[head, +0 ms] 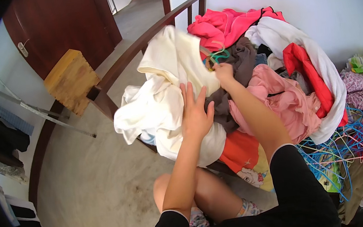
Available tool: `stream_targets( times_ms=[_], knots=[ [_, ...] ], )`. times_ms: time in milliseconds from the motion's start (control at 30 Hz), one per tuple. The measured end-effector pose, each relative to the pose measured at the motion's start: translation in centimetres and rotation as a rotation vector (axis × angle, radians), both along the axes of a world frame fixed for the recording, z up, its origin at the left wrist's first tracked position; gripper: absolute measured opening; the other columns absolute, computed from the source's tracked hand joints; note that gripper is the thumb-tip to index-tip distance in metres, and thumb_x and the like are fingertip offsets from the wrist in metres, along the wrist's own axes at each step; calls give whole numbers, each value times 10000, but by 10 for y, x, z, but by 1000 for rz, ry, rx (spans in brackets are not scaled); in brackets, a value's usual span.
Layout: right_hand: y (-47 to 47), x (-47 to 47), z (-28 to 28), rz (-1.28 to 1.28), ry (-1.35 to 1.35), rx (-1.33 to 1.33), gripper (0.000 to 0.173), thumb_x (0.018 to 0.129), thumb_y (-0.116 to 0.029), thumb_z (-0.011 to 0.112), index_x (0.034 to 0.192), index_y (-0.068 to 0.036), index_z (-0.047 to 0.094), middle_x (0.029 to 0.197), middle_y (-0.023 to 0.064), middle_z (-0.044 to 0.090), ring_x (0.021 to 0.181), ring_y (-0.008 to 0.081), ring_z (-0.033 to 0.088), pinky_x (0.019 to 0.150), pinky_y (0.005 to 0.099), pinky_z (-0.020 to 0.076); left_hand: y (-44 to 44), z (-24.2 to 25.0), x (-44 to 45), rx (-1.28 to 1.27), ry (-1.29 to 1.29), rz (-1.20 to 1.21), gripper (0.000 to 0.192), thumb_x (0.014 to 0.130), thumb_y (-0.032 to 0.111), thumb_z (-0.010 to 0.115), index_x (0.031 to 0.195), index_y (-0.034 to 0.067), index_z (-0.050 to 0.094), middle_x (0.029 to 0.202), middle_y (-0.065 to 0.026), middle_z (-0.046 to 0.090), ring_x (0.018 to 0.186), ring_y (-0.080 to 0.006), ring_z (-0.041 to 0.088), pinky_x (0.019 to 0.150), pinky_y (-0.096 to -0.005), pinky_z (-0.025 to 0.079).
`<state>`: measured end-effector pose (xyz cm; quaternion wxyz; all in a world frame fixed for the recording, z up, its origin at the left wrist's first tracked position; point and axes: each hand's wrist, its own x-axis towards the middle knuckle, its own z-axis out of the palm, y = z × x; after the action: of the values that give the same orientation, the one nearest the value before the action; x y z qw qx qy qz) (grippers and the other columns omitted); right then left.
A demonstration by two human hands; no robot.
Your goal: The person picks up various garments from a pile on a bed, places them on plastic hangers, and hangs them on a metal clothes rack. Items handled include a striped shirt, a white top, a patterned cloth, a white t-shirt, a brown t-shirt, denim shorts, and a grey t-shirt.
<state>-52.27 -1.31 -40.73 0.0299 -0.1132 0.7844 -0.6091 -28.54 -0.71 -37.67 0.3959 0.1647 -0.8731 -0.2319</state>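
A cream-white garment lies bunched over the side rail of a bed, its neckline toward the clothes pile. My left hand rests flat on it, fingers apart, gripping nothing. At the garment's right edge, my right hand is closed around what looks like the lower part of a plastic clothes hanger; the fingers partly hide it. Green hanger plastic shows just beyond. Under my right forearm lie a dark grey-brown garment and a pink shirt.
A bright pink garment, a white cloth and tangled hangers cover the bed. Its dark frame rail curves behind. On the left stand a wooden box, a metal rack with hanging clothes and a brown door.
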Motion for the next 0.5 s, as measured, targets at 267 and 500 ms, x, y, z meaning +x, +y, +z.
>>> stream_targets(
  times_ms=[267,500],
  knots=[
    [90,45,18,-22,918,689,453,734,-326,719,1132,-121,654,1300,180,511,1271,407,391,872,565,467,-23,-35,-15,156,-172,95,506,967,360,520,1372,55,506,1471,-383,242,1365,-569,198,1136,-552,219],
    [164,34,48,10,586,744,370,670,-282,728,893,-10,616,942,248,626,891,419,603,771,488,510,-27,-48,-20,74,-244,140,544,879,358,629,1366,134,534,1498,-346,236,1367,-553,212,1149,-535,213]
  ],
)
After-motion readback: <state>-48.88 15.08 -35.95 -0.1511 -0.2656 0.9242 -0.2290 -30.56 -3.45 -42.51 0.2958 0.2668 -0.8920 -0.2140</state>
